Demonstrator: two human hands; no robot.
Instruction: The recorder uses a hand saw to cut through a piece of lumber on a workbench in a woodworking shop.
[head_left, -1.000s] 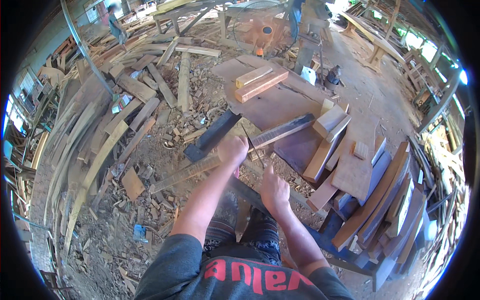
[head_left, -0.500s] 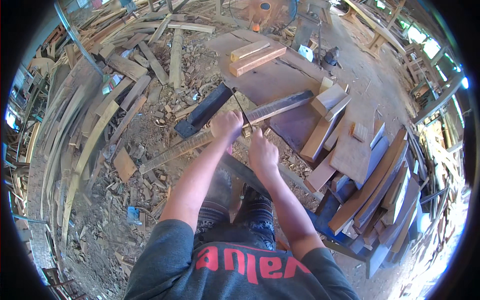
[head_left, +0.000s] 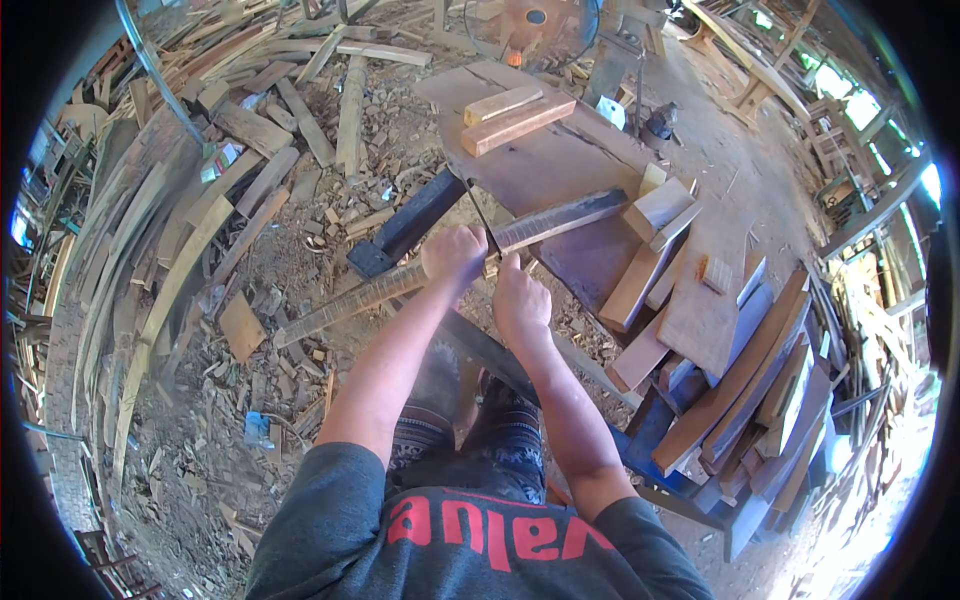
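Note:
A long wooden strip with evenly spaced cross lines lies slantwise in front of me. My left hand is a closed fist on the strip's middle, gripping it; the fingertips are hidden. Close beside it, my right hand is closed around the near end of a thin, dark, long tool, a file or narrow saw; I cannot tell which. The tool crosses over the strip and points away from me. Just beyond my left hand is a dark square beam under or beside the strip.
A brown wooden sheet carries two blocks. Cut timber pieces pile up at the right. Long planks lie at the left, with wood scraps over the ground. A round fan stands at the far side.
My right hand has shifted very slightly left and nearer to me, still gripping the tool. My left hand stays on the strip. The whole view has turned slightly.

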